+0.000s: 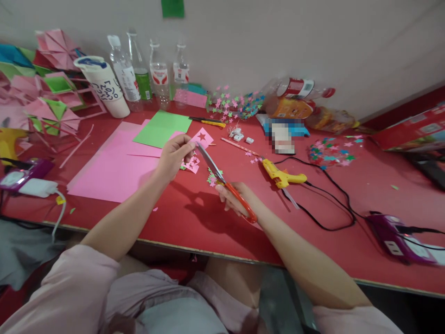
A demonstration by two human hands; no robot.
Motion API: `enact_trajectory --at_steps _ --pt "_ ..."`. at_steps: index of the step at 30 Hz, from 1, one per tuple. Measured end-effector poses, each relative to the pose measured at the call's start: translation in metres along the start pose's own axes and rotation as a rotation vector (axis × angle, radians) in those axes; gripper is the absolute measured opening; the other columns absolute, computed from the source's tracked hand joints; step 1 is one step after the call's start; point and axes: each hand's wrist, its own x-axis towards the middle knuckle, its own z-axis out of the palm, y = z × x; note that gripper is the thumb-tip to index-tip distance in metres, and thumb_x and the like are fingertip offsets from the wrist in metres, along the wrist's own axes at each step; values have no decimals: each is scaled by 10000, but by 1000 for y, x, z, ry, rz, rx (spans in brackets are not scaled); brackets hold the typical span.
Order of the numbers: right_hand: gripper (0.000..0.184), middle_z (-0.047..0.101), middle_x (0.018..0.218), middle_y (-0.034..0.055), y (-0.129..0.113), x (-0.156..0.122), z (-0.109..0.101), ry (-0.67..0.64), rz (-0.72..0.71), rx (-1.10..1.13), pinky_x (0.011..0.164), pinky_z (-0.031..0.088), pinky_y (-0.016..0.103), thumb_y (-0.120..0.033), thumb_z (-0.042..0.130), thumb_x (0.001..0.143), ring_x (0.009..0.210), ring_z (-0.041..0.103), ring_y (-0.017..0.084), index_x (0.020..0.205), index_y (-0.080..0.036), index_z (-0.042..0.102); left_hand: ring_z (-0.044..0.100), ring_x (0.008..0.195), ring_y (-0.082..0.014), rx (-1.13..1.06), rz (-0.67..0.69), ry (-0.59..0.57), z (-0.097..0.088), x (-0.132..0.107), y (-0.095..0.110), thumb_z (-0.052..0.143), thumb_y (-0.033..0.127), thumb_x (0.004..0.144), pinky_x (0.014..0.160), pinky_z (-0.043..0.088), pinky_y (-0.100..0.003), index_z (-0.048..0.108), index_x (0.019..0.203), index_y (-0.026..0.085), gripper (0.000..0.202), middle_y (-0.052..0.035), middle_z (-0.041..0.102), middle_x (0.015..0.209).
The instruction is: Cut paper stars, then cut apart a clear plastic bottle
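My left hand (pixel 174 155) pinches a small piece of pink paper (pixel 207 139) that bears a dark red star shape. My right hand (pixel 229 198) is wrapped around orange-red handled scissors (pixel 247 209). Their blades point up and left and reach the paper's near edge beside my left fingertips; I cannot tell whether they touch it. Below the blades lies a small pile of green and pink paper stars (pixel 212 178). Pink scraps with star shapes (pixel 192 165) rest just under my left hand. Larger pink sheets (pixel 104 167) and a green sheet (pixel 162 128) lie left of it.
A yellow glue gun (pixel 283 175) with a black cord lies to the right, near a purple power strip (pixel 394 239). Bottles (pixel 160 76) and a white tumbler (pixel 104 88) stand along the wall. A yellow-black cutter knife (pixel 212 123) lies behind the paper.
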Motion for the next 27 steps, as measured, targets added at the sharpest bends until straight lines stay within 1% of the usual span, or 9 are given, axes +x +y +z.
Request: enact_trajectory --at_steps 4,7,12,14,17,21,24,27 --pt "480 371 293 -81 0 2 0 8 5 -15 348 402 212 -603 636 764 263 409 76 550 -204 479 415 377 -14 -12 -7 -4 1 0 0 584 167 757 396 305 -152 520 598 171 171 60 505 455" --pt "499 371 302 -80 1 1 0 0 -7 -16 333 382 211 -646 632 739 274 419 83 555 -206 483 423 377 -14 -29 -11 -7 1 -1 0 578 161 758 399 311 -154 525 600 172 167 58 510 456" --pt "551 367 306 -73 -1 -5 -1 3 -92 11 342 372 221 -732 583 716 281 397 82 558 -214 480 447 391 -21 -9 15 -29 -3 1 -2 589 185 758 414 338 -161 546 611 172 154 52 523 471" --pt "560 364 302 -72 -1 -5 -2 4 -105 11 354 383 226 -746 577 709 283 395 83 557 -216 482 450 400 -22 4 26 -12 -4 2 -4 593 188 755 415 341 -162 549 623 175 140 54 523 481" --pt "561 381 303 -70 1 -2 -3 -31 -87 21 377 414 234 -748 597 693 275 377 76 554 -215 494 446 410 -25 8 29 14 -4 2 -5 603 188 748 416 340 -160 545 639 181 124 59 514 484" --pt "593 374 300 -78 5 4 -2 -68 -69 47 407 451 245 -789 574 671 269 382 76 561 -212 498 445 420 -25 -41 16 16 -1 0 -5 607 192 741 419 347 -155 534 647 186 119 65 513 492" --pt "623 344 292 -90 7 3 0 -98 -103 74 439 479 256 -827 527 668 275 396 82 564 -214 484 449 428 -22 -97 7 26 2 -3 -3 607 196 741 427 357 -153 516 644 184 133 65 522 504" --pt "628 342 295 -97 8 1 1 -119 -147 103 480 502 268 -832 504 681 275 390 78 580 -212 484 458 435 -21 -113 7 39 6 -6 -2 607 208 748 435 360 -154 496 652 187 148 65 535 521"
